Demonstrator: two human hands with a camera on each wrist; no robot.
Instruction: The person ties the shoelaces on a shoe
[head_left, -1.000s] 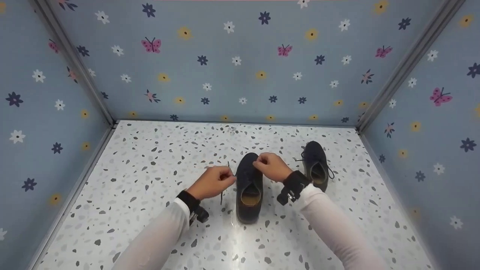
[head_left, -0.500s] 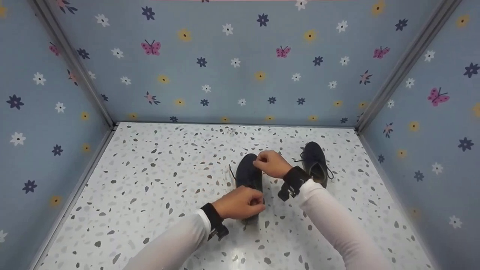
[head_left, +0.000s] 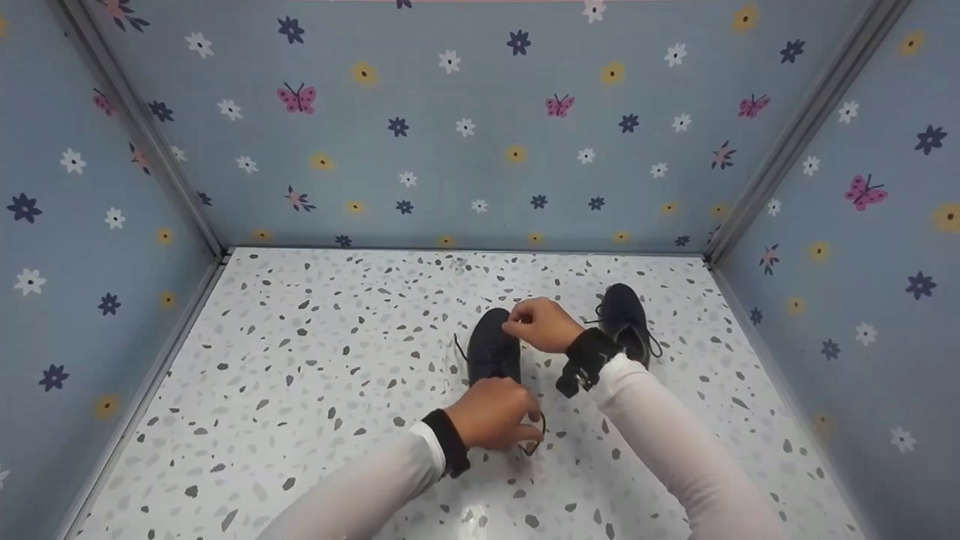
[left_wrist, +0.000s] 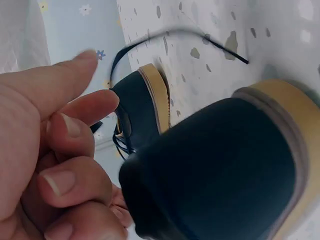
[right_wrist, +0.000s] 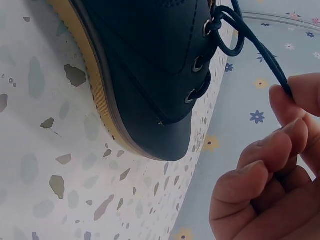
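A dark navy lace-up shoe (head_left: 491,345) with a tan sole stands on the floor, toe pointing away. My right hand (head_left: 544,326) is over its toe area and pinches a dark shoelace (right_wrist: 272,62) between thumb and forefinger. The lace runs from the knot at the eyelets, with a loop beside it. My left hand (head_left: 495,412) is over the heel end and hides the shoe's opening. In the left wrist view, thumb and forefinger are parted, the other fingers bent. A loose lace end (left_wrist: 175,31) arches out from beside the forefinger tip.
The matching shoe (head_left: 624,311), its laces hanging at both sides, stands to the right, partly behind my right wrist. The floor (head_left: 337,360) is white and speckled. Blue panels (head_left: 450,150) with flowers and butterflies enclose it at the back and sides.
My left hand has moved right and toward me, from the shoe's left side across its heel. It carried a lace over, whose end now curves out at the right. My right hand stays nearly still.
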